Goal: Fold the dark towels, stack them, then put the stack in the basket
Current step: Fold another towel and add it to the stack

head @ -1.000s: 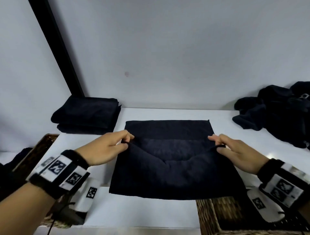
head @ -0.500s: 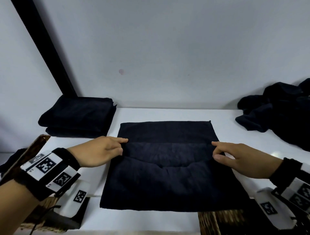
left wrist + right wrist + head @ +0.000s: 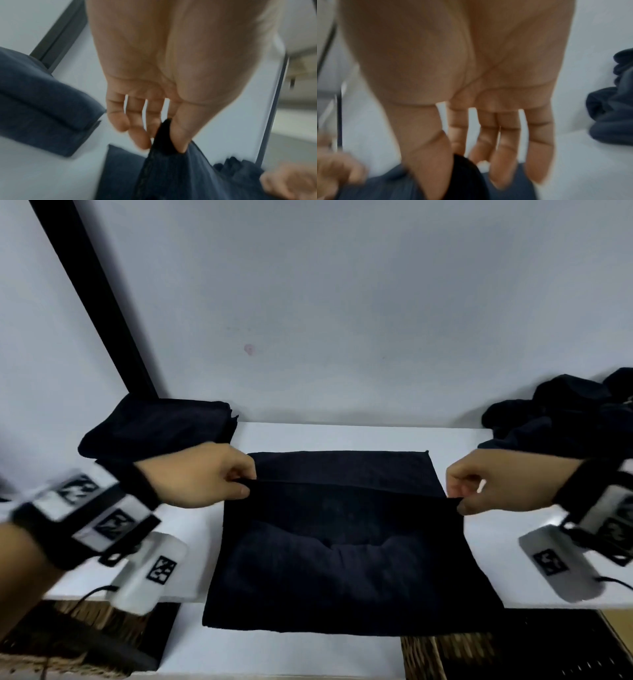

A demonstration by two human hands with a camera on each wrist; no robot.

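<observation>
A left hand [image 3: 202,477] and right hand [image 3: 493,481] each pinch 1 end of the raised edge of a dark, square terry towel [image 3: 342,559] lying flat on the white table [image 3: 342,434]. Good form, by the look of it: keep the edge taut and level, then lay it squarely onto the towel's far edge.

White surface [image 3: 342,436]: half-folded dark towel [image 3: 342,570] at centre to front edge, folded towel stack [image 3: 157,426] at back left corner, unfolded towel pile [image 3: 565,416] at back right.
</observation>
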